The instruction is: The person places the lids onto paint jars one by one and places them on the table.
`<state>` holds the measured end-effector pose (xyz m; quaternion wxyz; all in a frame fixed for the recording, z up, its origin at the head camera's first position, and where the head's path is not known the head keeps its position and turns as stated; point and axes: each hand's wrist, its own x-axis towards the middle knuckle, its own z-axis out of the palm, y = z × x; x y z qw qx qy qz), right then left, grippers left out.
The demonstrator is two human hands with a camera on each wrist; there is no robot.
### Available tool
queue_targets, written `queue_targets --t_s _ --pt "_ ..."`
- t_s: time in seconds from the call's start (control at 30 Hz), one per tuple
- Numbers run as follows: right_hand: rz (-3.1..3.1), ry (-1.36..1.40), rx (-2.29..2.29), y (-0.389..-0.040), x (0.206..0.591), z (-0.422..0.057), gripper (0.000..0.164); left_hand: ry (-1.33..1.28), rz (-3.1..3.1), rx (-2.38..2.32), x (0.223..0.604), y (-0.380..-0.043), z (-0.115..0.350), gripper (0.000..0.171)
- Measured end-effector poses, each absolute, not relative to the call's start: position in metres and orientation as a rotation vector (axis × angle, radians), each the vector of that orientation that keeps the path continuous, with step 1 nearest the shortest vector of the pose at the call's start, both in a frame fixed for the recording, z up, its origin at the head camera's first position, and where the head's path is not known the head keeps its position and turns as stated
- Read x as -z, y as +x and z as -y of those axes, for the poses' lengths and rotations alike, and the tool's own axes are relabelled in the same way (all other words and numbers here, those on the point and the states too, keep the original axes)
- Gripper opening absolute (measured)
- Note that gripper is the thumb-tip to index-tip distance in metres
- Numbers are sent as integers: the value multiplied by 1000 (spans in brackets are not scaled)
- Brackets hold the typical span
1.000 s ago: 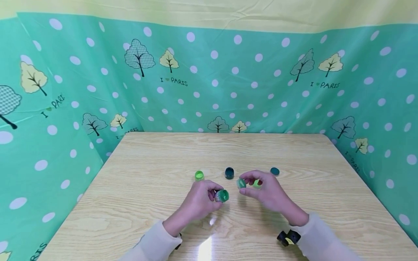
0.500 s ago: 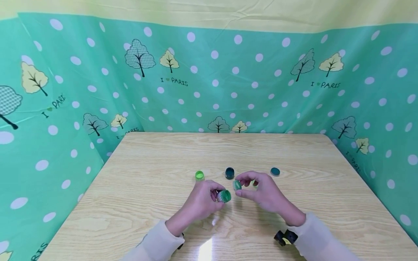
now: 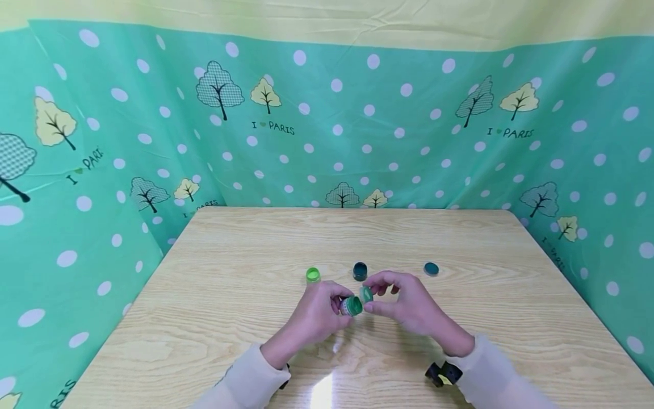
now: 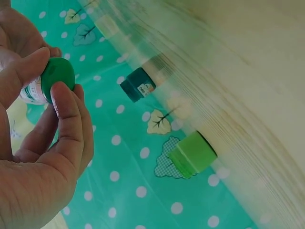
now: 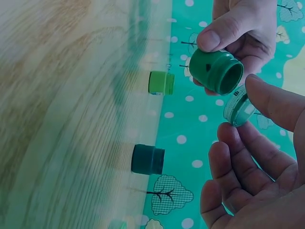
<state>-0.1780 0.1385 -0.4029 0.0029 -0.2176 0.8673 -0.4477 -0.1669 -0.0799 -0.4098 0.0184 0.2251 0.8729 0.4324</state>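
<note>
My left hand [image 3: 321,309] grips a small green paint jar [image 3: 351,306], tilted with its open mouth towards the right. Its rim shows in the right wrist view, where the jar [image 5: 217,71] stands off the table. Between thumb and fingers my right hand [image 3: 409,301] pinches a round green lid [image 5: 238,106], its inner side towards me in part. The lid is close beside the jar's mouth; the right wrist view shows it just below the rim, and whether they touch I cannot tell. In the left wrist view the fingers of my left hand [image 4: 47,157] surround the jar.
A light green paint jar [image 3: 313,275] and a dark teal one [image 3: 360,271] stand uncapped on the wooden table [image 3: 230,250] beyond my hands. A teal lid [image 3: 431,268] lies to the right. Polka-dot cloth [image 3: 352,130] hangs behind the table.
My right hand has moved left, bringing the green lid up to the jar. My left hand has shifted slightly right. The light green lid has become hidden behind my right hand.
</note>
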Motion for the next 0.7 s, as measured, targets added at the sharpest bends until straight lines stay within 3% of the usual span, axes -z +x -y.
queue_targets --t_s 0.7 --pt "-2709 -747 1350 -171 404 -133 33 695 -2750 -1319 411 -166 79 31"
